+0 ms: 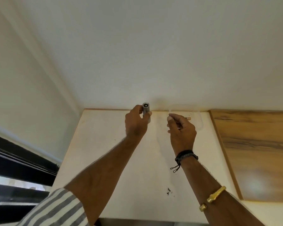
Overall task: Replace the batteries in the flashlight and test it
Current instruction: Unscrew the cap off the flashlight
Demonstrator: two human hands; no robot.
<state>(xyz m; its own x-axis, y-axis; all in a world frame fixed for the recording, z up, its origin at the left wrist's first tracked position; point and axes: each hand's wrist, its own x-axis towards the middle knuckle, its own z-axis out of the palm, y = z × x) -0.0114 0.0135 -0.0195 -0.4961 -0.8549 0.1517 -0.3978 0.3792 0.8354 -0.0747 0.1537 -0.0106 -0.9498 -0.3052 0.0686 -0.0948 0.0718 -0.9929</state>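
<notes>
Up at the 12 o'clock edge of the pale, matte table (pixel 91 136), by the white wall, the left hand (pixel 135 124) grips a small flashlight (pixel 145 108), a smooth grey metal cylinder held upright with its round end facing up. At its 3 o'clock, apart, the right hand (pixel 181 131) hovers with fingers curled; whether it holds anything I cannot tell. A small brass-coloured cylinder (pixel 188 118) lies at its 1 o'clock.

One flashlight (pixel 145 109), one left hand (pixel 135 123), one right hand (pixel 181 130), one small brass-coloured piece (pixel 188 118) on one surface (pixel 104 160), one black wristband (pixel 185 155), one gold bangle (pixel 216 195).
</notes>
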